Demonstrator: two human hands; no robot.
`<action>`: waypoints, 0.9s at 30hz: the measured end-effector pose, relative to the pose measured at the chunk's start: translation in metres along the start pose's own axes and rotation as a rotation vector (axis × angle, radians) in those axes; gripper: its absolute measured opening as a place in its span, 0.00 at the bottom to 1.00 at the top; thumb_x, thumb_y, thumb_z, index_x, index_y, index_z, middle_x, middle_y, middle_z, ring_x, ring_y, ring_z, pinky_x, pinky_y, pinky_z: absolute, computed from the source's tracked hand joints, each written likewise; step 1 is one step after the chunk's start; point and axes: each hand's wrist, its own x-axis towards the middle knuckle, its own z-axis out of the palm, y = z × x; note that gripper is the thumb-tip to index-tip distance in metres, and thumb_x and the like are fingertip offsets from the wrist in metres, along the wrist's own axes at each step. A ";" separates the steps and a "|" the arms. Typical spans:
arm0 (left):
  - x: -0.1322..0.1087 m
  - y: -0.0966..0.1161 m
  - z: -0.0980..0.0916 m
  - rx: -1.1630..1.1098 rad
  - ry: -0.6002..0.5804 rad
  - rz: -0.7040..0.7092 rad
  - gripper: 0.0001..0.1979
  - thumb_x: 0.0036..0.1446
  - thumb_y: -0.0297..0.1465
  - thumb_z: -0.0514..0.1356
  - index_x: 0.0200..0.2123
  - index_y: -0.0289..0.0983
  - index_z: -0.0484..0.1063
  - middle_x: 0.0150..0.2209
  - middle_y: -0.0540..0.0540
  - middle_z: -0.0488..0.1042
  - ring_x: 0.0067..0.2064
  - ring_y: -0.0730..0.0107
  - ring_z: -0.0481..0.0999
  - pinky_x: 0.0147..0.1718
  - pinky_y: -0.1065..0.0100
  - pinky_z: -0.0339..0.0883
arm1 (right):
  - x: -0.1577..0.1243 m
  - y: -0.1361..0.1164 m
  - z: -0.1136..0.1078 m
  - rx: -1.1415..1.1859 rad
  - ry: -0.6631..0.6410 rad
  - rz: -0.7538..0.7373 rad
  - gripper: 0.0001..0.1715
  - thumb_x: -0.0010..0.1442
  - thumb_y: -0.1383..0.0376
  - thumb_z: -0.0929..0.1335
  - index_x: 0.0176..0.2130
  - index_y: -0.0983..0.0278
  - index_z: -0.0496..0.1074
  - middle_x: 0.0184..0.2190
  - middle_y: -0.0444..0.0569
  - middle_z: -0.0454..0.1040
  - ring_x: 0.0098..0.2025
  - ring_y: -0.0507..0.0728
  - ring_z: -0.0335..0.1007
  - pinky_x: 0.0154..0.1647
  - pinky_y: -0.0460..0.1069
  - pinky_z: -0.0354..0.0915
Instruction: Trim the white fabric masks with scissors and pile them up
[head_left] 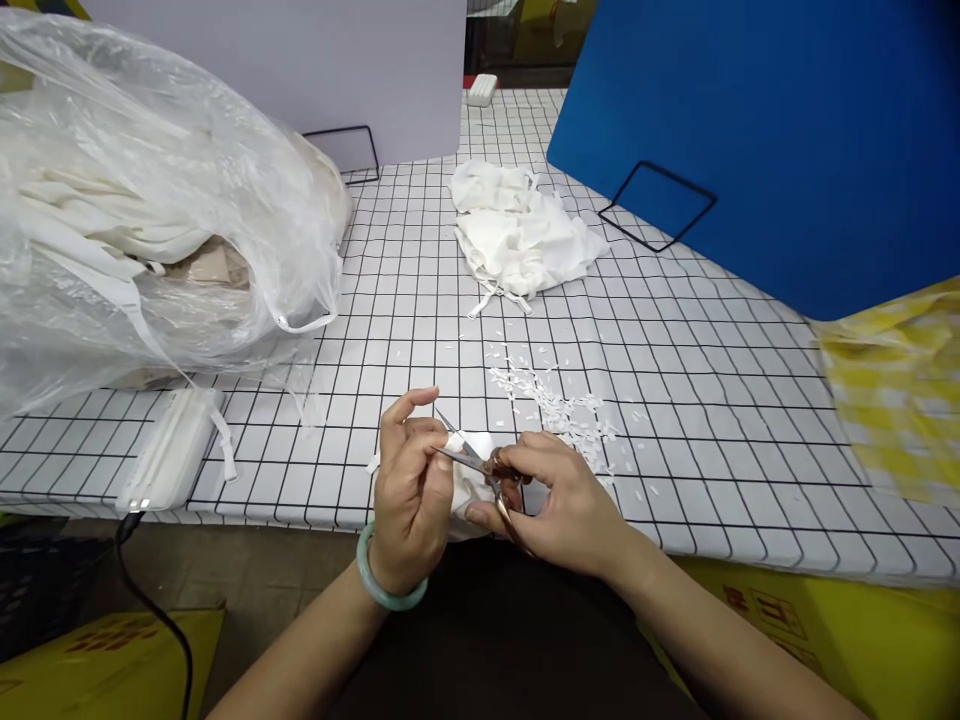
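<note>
Well to the left of the scissors [491, 466], a clear plastic bag [247, 150] bulges with cream-white fabric, one thin strap trailing from its mouth. Below the bag, also left of the scissors, a white power bank [169, 455] lies near the table edge, a black cable [169, 620] plugged into its near end.

Just left of the scissors is the left hand [409, 495], its forearm rising from the lower left, wrist upright inside a pale green bangle [394, 602], palm side toward the wearer. Its index finger is raised and bent; the other fingers and the thumb curl in on a piece of white cloth [469, 492], though the exact pinch is hidden. The cloth lies under and around the scissors, a bit of it between their parted blades.

Beyond the scissors, a gathered white garment pile [517, 235] rests on the checked tablecloth [712, 440]. On the right side of the scissors, the right hand [574, 500] comes in from the lower right, back upward, thumb and fingers wrapped around the copper-coloured handles. White snippets [566, 410] lie scattered beyond and to the right of the scissors. Farther right of them stand a blue panel [772, 130] and some yellow-checked plastic [900, 410].
</note>
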 end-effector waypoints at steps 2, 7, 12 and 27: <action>0.000 0.000 0.000 -0.007 -0.007 -0.004 0.09 0.69 0.24 0.49 0.39 0.37 0.68 0.55 0.37 0.64 0.55 0.59 0.69 0.48 0.57 0.69 | 0.000 -0.001 0.000 0.006 0.003 0.002 0.26 0.51 0.45 0.75 0.21 0.60 0.66 0.17 0.43 0.68 0.25 0.55 0.62 0.33 0.52 0.59; -0.001 0.003 -0.001 -0.014 -0.040 -0.008 0.10 0.69 0.24 0.48 0.37 0.37 0.68 0.48 0.38 0.67 0.57 0.57 0.67 0.49 0.56 0.68 | 0.000 -0.002 0.000 0.006 0.011 -0.008 0.27 0.51 0.45 0.75 0.20 0.60 0.65 0.17 0.43 0.67 0.24 0.54 0.61 0.31 0.52 0.58; 0.000 0.004 -0.002 -0.022 -0.075 -0.021 0.12 0.70 0.26 0.48 0.36 0.38 0.69 0.38 0.41 0.67 0.60 0.53 0.63 0.51 0.53 0.66 | -0.001 0.000 0.002 0.009 0.026 -0.020 0.28 0.52 0.45 0.75 0.20 0.60 0.65 0.17 0.42 0.66 0.24 0.53 0.60 0.31 0.51 0.58; 0.009 -0.001 0.020 -0.058 -0.160 0.000 0.11 0.69 0.26 0.49 0.34 0.38 0.67 0.43 0.39 0.68 0.59 0.53 0.66 0.49 0.55 0.68 | -0.017 0.014 -0.007 -0.003 0.080 0.106 0.30 0.56 0.44 0.72 0.19 0.61 0.65 0.17 0.43 0.65 0.23 0.52 0.59 0.28 0.50 0.58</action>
